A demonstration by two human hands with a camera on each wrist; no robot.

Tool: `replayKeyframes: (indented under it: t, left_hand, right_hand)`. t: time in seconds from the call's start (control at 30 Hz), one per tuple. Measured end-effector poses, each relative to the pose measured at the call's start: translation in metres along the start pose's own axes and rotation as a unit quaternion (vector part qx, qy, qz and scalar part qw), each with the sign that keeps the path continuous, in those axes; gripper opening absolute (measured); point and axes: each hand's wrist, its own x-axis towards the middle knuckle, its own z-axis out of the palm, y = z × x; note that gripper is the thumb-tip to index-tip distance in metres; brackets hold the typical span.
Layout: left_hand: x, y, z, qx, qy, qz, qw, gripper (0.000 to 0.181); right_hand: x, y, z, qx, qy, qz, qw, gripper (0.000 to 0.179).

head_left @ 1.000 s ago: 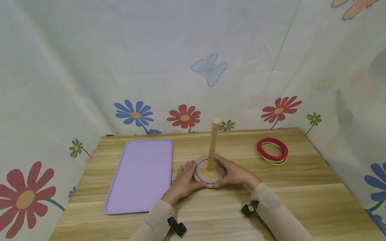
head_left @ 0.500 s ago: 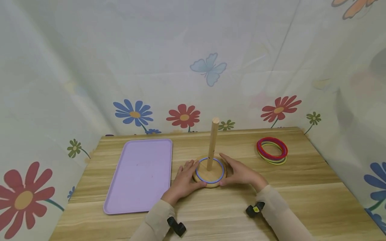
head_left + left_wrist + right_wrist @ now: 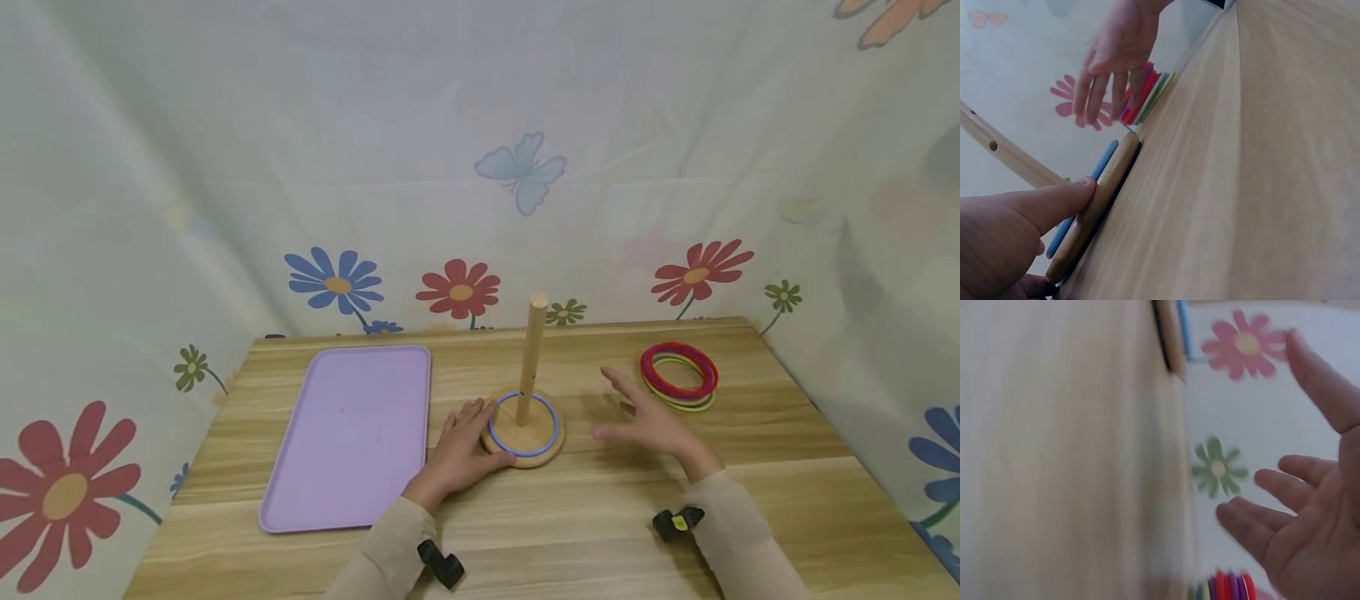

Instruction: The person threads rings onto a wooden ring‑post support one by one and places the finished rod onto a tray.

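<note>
A wooden peg stand (image 3: 531, 358) stands upright on the table, a round base under its peg. One blue ring (image 3: 557, 429) lies around the peg on that base. My left hand (image 3: 459, 458) holds the base at its left and front rim, and the left wrist view shows the thumb (image 3: 1066, 203) pressing the edge by the ring. Between the stand and a pile of rings (image 3: 678, 375), my right hand (image 3: 652, 425) hovers with fingers spread and nothing in them. Red, purple and yellow show in that pile. The right wrist view also shows this palm (image 3: 1316, 550) bare.
A lilac tray (image 3: 352, 437) lies left of the stand, close to my left hand. The wooden table (image 3: 555, 533) ends at the back against a flower-printed curtain (image 3: 390, 192). Each sleeve carries a black wrist device.
My right hand has let go of the stand's right side and moved right, towards the ring pile, its fingers spreading. The left hand and the stand have stayed in place.
</note>
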Motion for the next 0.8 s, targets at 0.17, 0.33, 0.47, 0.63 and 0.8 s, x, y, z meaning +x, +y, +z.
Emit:
replayKeyframes:
  t: [0.17, 0.33, 0.47, 0.63, 0.8]
  left_hand:
    - [0.0, 0.0, 0.001, -0.003, 0.001, 0.003, 1.0, 0.094]
    - [0.0, 0.001, 0.0, 0.003, -0.001, -0.001, 1.0, 0.093]
    - [0.0, 0.001, 0.0, 0.003, -0.002, -0.001, 1.0, 0.093]
    - [0.0, 0.001, 0.0, -0.005, 0.001, -0.005, 1.0, 0.094]
    - [0.0, -0.001, 0.001, -0.014, 0.004, -0.007, 0.9999, 0.095]
  right_hand:
    - [-0.013, 0.004, -0.032, 0.024, 0.11, -0.019, 0.9935, 0.086]
    - [-0.02, 0.013, -0.049, 0.036, 0.215, 0.005, 0.9759, 0.073]
    - [-0.023, 0.023, -0.057, 0.028, 0.272, 0.041, 0.961, 0.072]
    - [-0.027, 0.035, -0.066, 0.014, 0.31, 0.08, 0.9472, 0.073]
    - [-0.03, 0.043, -0.072, 0.022, 0.309, 0.107, 0.9448, 0.082]
